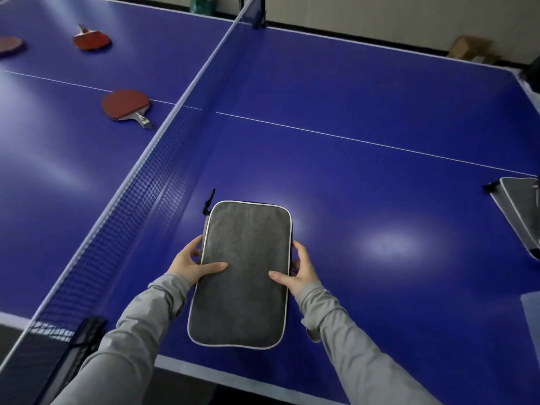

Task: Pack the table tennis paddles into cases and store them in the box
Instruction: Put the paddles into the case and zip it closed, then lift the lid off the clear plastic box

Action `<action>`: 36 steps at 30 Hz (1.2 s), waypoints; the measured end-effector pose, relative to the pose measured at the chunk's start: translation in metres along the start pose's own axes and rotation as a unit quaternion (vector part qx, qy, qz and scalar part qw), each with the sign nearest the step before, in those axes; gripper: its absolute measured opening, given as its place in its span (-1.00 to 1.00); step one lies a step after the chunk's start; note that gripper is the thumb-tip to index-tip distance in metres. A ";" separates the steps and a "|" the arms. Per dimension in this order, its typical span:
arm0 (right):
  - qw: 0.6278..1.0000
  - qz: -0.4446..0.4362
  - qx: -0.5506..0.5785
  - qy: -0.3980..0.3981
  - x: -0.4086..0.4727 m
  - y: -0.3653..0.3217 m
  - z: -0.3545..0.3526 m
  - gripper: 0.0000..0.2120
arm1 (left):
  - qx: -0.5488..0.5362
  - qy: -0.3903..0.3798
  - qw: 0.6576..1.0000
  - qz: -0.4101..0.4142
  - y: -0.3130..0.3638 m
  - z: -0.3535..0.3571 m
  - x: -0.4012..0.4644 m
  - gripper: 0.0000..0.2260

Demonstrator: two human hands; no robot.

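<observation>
Both hands are gripping a grey case (pixel 244 273) above the blue table (pixel 365 176), right of the net (pixel 140 206): left hand (pixel 190 263) and right hand (pixel 301 270) curling round its side edges, thumbs on top. Three red paddles (pixel 124 106) are lying beyond the net.

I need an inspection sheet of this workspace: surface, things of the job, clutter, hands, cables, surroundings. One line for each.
Surface: blue table tennis table, divided by a net.
Job's things: grey case held over the near edge; three red paddles lie beyond the net; second grey case at the right edge. Box: not seen.
Clutter: nothing seen.
Hands: left hand and right hand grip the case by its long sides, thumbs on top.
Cables: nothing seen.
Surroundings: wooden blocks on the floor by the far wall; green object behind the net post.
</observation>
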State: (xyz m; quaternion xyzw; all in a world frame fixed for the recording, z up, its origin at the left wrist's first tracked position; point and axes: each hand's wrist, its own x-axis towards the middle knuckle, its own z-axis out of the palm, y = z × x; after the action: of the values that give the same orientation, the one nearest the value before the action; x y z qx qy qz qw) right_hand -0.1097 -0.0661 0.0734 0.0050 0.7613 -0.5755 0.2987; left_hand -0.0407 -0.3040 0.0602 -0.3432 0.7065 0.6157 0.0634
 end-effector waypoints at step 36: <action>0.853 0.018 -0.517 0.065 -0.003 0.023 0.004 -0.40 | 0.641 -0.162 0.698 0.276 0.043 0.065 0.015 -0.44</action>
State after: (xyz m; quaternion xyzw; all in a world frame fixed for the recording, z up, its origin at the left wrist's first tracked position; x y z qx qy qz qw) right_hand -0.0975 -0.0607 0.0544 -0.0994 0.9665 -0.0919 0.2183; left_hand -0.0980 -0.2502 0.0731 0.0954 0.9721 0.0503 0.2084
